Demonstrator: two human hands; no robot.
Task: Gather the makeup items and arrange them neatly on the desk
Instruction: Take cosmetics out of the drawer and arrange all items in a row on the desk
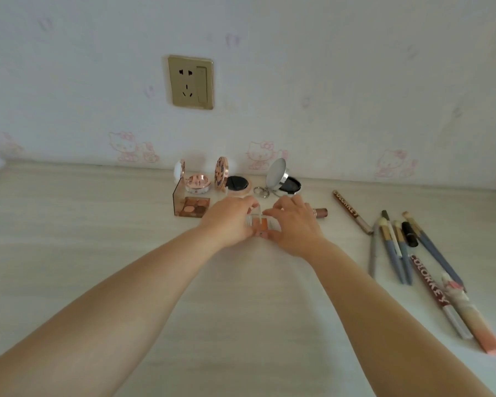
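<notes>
Both hands meet over a small clear palette [260,224] with orange pans, lying on the bench [98,239] a little in front of its back edge. The left hand [229,222] curls its fingers [248,202] round the palette's left side; the right hand [294,224] pinches its raised clear lid with fingers [278,206] bent.

Toward the near edge the bench lies bare between the forearms.

Along the back edge stand three open compacts: a rose-gold one [196,181], a patterned one [235,181] holding a black puff, a silver one [284,179]. An open eyeshadow palette [194,206] lies left of the hands. Brushes [398,247] and pencils [352,212] lie loose toward the right edge.
</notes>
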